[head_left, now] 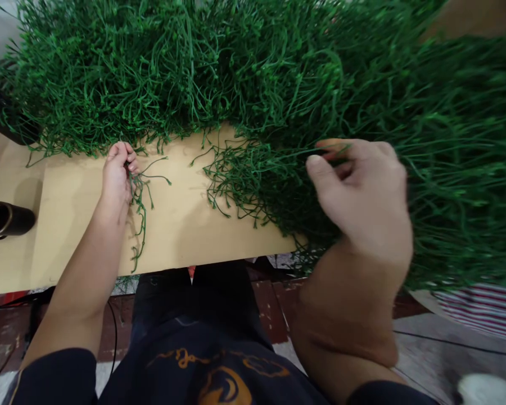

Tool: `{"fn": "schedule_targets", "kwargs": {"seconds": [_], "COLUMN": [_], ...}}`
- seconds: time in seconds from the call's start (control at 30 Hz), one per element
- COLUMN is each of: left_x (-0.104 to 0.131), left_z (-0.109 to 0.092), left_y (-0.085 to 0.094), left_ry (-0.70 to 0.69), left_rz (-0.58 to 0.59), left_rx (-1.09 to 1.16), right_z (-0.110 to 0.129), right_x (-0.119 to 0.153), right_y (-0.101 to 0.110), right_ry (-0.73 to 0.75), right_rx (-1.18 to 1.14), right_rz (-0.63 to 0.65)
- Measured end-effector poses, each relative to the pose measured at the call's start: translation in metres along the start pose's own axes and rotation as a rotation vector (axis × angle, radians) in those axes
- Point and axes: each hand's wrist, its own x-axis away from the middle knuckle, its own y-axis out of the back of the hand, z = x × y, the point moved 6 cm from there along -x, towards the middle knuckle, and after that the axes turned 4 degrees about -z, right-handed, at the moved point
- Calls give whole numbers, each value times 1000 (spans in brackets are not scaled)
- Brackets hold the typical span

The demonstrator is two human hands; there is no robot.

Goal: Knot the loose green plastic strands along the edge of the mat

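Note:
My left hand (120, 169) is closed around a small bunch of green plastic stems (141, 208), whose branching ends hang over the light wooden board (172, 236). At the pile of green stems (185, 67), my right hand (358, 185) is raised over its near right part. Its thumb and index finger are slightly apart, with a thin stem close to the fingertips; whether it is gripped cannot be made out. A looser clump of stems (244, 174) spreads on the board between both hands.
A dark cup (6, 219) stands at the left, below a black object (6, 115). Part of another person's arm (476, 19) shows at the top right. Striped cloth (484, 309) and a white round object (487, 390) lie at the lower right.

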Motion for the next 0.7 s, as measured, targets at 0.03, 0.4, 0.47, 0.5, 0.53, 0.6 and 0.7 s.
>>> {"fn": "schedule_targets", "kwargs": {"seconds": [0.03,0.4,0.47,0.5,0.53,0.6,0.7], "left_x": [3,22,23,23,23,23,23], "left_z": [3,19,20,20,20,20,20], "left_y": [-4,-30,-31,-31,-31,-32,-32], "left_ry": [19,110,103,97,91,80,85], "left_rz": [35,178,192,197,201,197,163], "left_rx": [-25,-196,-190,-187,-187,-189,-180], "right_z": [0,120,133,136,138,140,139], "right_x": [0,30,37,40,43,46,49], "right_y": [-2,-105,-132,-142,-148,-153,-151], "right_ry": [-20,370,350,341,335,344,357], "right_rx": [19,-334,-360,-376,-393,-402,-355], "right_rz": [-1,398,557,625,675,723,731]}}
